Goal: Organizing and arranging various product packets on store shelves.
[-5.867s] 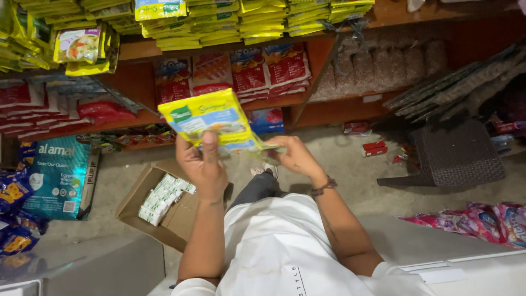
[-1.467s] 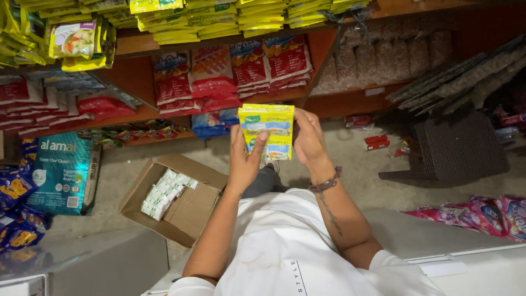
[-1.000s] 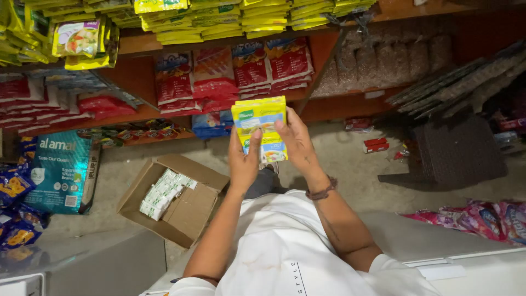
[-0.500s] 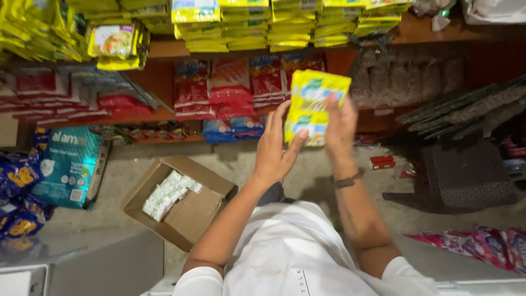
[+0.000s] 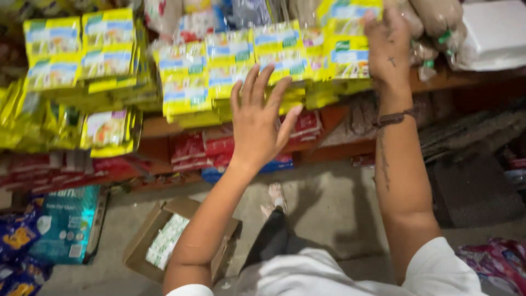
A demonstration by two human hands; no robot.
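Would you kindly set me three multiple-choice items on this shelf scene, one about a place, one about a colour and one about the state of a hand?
1. Where does the cardboard box stand?
A. On the floor below the shelves
B. On the top shelf
C. In the person's arms

2. What is the main colour of the packets stacked on the upper shelf?
A. Blue
B. Yellow
C. Black

3. How is the left hand?
A. Closed in a fist on a packet
B. Open with fingers spread, holding nothing
C. Resting inside the box

Answers:
1. A, since the box sits open on the concrete floor beside the person's foot.
2. B, since the rows of packets are yellow with green and blue patches.
3. B, since its fingers are splayed in front of the shelf, while the right hand presses a yellow packet against the stack.
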